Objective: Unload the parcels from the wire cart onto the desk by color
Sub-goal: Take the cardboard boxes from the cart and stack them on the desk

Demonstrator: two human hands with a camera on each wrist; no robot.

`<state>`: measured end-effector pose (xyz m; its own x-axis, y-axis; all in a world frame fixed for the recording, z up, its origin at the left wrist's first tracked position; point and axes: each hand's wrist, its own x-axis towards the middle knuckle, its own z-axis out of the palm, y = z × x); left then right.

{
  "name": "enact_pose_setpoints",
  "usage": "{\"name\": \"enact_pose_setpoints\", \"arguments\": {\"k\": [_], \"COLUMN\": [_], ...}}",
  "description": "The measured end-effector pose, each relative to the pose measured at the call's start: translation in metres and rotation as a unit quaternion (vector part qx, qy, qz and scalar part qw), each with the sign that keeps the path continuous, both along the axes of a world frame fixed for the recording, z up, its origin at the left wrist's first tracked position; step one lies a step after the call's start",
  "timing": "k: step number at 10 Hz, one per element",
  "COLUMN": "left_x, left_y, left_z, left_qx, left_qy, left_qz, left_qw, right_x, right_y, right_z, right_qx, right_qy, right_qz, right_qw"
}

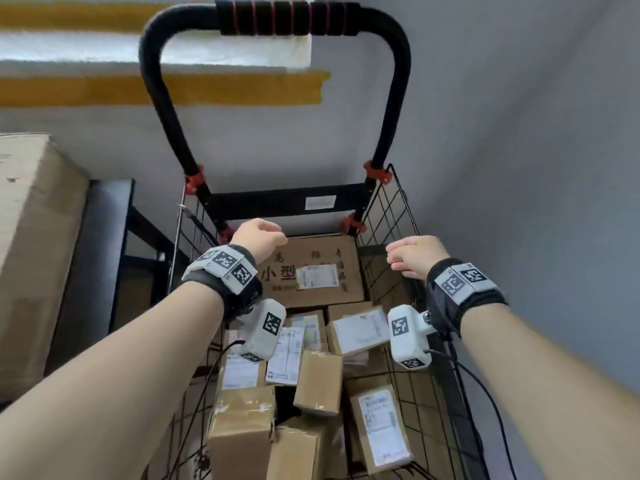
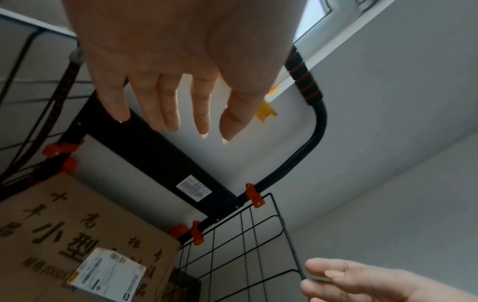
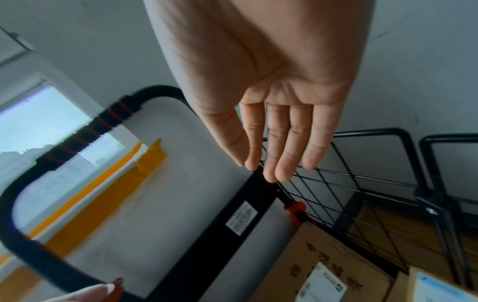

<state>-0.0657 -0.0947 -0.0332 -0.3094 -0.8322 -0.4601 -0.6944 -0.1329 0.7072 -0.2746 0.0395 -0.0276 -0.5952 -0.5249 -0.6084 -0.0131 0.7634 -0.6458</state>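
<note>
Left hand (image 1: 258, 237) hovered above the far left corner of the wire cart (image 1: 391, 216), fingers (image 2: 170, 106) straight and a little apart in the left wrist view, nothing held. Right hand (image 1: 414, 256) hovered near the top wire of the cart's right side panel, fingers (image 3: 287, 147) extended and close together, likewise holding nothing; whether the fingertips touched the wire could not be told. Both wrists wore dark straps with white tag blocks (image 1: 401, 336), cables trailing from them.

Below and between the hands, a large brown box (image 1: 311, 271) with printed characters and a white shipping label lay at the far end of the cart, against the black crossbar (image 1: 287, 204). Nearer the camera, the cart was packed with smaller brown cardboard parcels (image 1: 318, 382), tilted and overlapping, most bearing white labels; one taped parcel (image 1: 242, 431) sat at the near left, one labelled parcel (image 1: 379, 427) leaned at the near right.

The black padded handle (image 1: 287, 17) with red rings rose over the far end, joined by red clips (image 1: 375, 171). Behind it a grey wall with yellow tape strips (image 1: 162, 90). To the left stood a dark metal frame (image 1: 117, 254) and a big pale carton (image 1: 34, 237).
</note>
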Motion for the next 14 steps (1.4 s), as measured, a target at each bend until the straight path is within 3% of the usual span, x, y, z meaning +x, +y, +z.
{"name": "enact_pose_setpoints", "arguments": {"k": [2,4,6,7,8,9,11,12,14], "left_x": [-0.017,-0.011,0.004,0.015,0.016,0.022,0.030,0.030,0.027], "left_y": [-0.017,-0.043,-0.068,-0.073,-0.076,-0.080,-0.088,-0.089,-0.095], "left_z": [-0.066,-0.159,-0.243,-0.298,-0.319,-0.339,-0.359,-0.368,-0.375], "left_qx": [0.048,0.124,0.185,0.214,0.215,0.204,0.146,0.218,0.281], "left_qy": [-0.041,-0.081,-0.147,-0.152,-0.154,-0.150,-0.115,-0.134,-0.125], "left_qz": [0.018,0.044,0.090,0.124,0.145,0.186,0.261,0.256,0.280], "left_qw": [0.998,0.988,0.967,0.957,0.953,0.949,0.947,0.932,0.909], "right_x": [-0.027,-0.036,-0.031,-0.022,-0.019,-0.021,-0.031,-0.030,-0.032], "right_y": [-0.024,-0.054,-0.086,-0.098,-0.104,-0.104,-0.103,-0.108,-0.116], "right_z": [-0.068,-0.145,-0.233,-0.263,-0.294,-0.317,-0.338,-0.338,-0.329], "right_qx": [0.041,0.118,0.238,0.245,0.264,0.281,0.345,0.341,0.310], "right_qy": [-0.008,-0.013,0.036,0.048,0.052,0.028,0.026,-0.005,-0.087], "right_qz": [0.042,0.080,0.178,0.180,0.139,0.047,0.005,0.002,-0.038], "right_qw": [0.998,0.990,0.954,0.951,0.953,0.958,0.938,0.940,0.946]}}
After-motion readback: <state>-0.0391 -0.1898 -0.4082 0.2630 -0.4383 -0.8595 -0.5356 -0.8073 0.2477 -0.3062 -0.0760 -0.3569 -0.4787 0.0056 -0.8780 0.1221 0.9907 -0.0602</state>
